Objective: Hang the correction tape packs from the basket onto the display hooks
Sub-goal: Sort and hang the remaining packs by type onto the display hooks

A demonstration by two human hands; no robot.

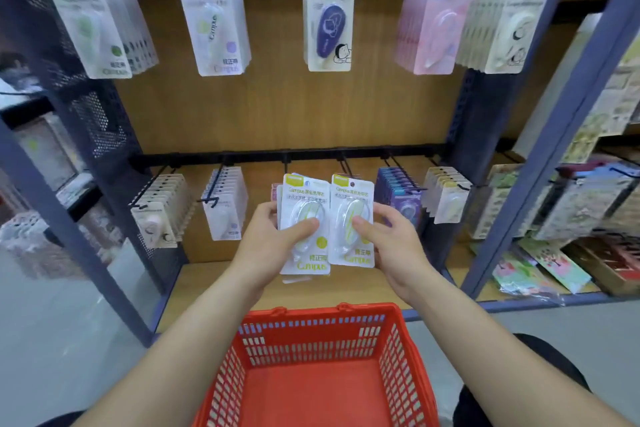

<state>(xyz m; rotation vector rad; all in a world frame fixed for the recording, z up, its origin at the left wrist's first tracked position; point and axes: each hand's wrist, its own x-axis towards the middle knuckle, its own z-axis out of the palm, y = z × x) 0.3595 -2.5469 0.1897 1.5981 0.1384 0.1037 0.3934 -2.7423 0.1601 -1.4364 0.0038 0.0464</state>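
My left hand [277, 236] grips a small stack of white correction tape packs [304, 218] with yellow-green print, thumb across the front pack. My right hand [388, 236] pinches a single matching pack [353, 218] beside the stack, its top near a black hook [344, 163] on the lower rail. The red basket [318, 322] sits below my arms, and the part of its floor in view shows no packs.
The lower rail [287, 158] carries hooks with several rows of packs left and right of my hands. The upper rail holds green, lilac, navy, pink and cream packs. Blue perforated uprights frame the wooden bay. Sticker sheets fill the shelves at right.
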